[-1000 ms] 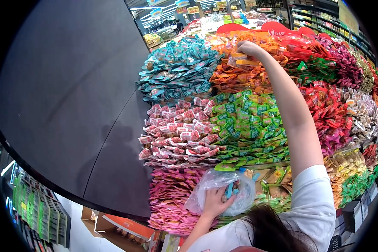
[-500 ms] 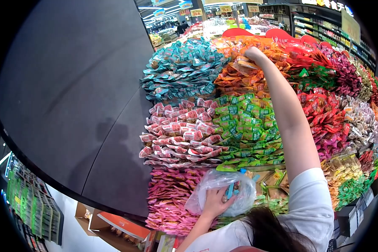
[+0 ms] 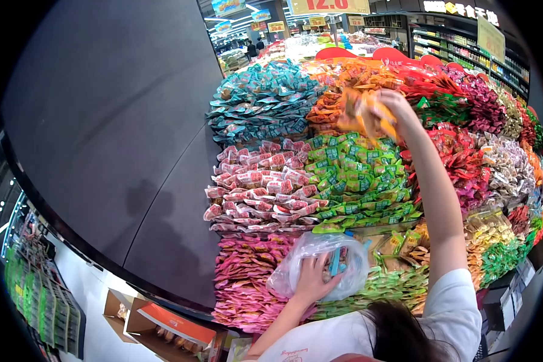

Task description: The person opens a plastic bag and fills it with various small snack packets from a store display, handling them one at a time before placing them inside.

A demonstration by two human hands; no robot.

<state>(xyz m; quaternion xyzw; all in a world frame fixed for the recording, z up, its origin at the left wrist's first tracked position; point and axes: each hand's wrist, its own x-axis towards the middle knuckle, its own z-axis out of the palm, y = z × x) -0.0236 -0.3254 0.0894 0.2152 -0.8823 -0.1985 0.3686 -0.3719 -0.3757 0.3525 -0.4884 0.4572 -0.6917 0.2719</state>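
Note:
My right hand (image 3: 397, 110) is closed around a few orange snack packets (image 3: 366, 113), blurred by motion, just above the orange packet pile (image 3: 324, 108). Lower down, my left hand (image 3: 312, 279) grips a clear plastic bag (image 3: 353, 274) at its mouth. Packets with blue strips (image 3: 338, 260) show inside the bag. The bag rests on the front of the display, between pink packets (image 3: 247, 280) and light green packets (image 3: 392, 286). Green packets (image 3: 362, 175) lie between my two hands.
Teal packets (image 3: 265, 99) and white-and-red packets (image 3: 256, 181) are heaped on the left, beside a large dark panel (image 3: 114, 120). Red packets (image 3: 455, 163) fill the right. Open cardboard boxes (image 3: 163, 323) stand on the floor at lower left. A price sign (image 3: 329, 6) hangs above.
My right hand has come up out of the orange pile, moving slightly right and nearer, with orange packets in it. My left hand stays at the bag. The view has shifted slightly.

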